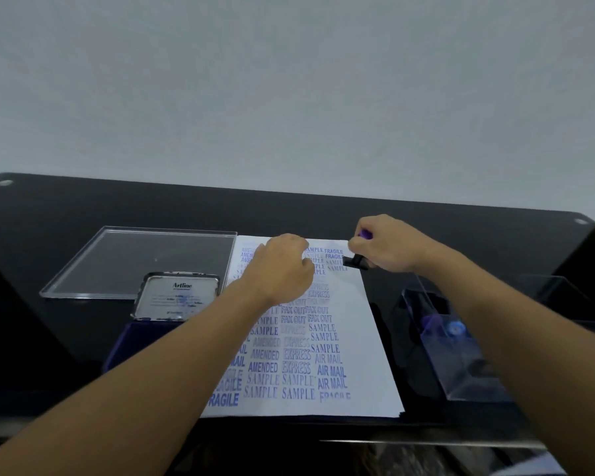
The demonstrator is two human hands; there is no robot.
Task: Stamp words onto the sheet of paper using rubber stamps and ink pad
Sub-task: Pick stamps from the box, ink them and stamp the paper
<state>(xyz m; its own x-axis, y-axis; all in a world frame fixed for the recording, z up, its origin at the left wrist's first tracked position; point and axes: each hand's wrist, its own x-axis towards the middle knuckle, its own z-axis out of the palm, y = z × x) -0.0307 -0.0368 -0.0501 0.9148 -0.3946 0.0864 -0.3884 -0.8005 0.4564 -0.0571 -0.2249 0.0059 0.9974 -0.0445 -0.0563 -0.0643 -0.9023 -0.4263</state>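
A white sheet of paper point(364, 338) lies on the black table, covered in blue stamped words such as SAMPLE, FRAGILE, EXPRESS and AIR MAIL. My right hand point(389, 245) grips a rubber stamp point(356, 261) with a purple handle and black base at the sheet's far right corner. My left hand point(282, 269) rests on the upper part of the sheet with its fingers curled under, hiding some of the print. An open ink pad point(177, 298), its Artline lid raised, sits left of the sheet.
A clear acrylic tray point(138, 259) lies at the back left. A clear box point(461, 348) holding more purple-handled stamps stands right of the sheet. A white wall rises behind the black table point(83, 207).
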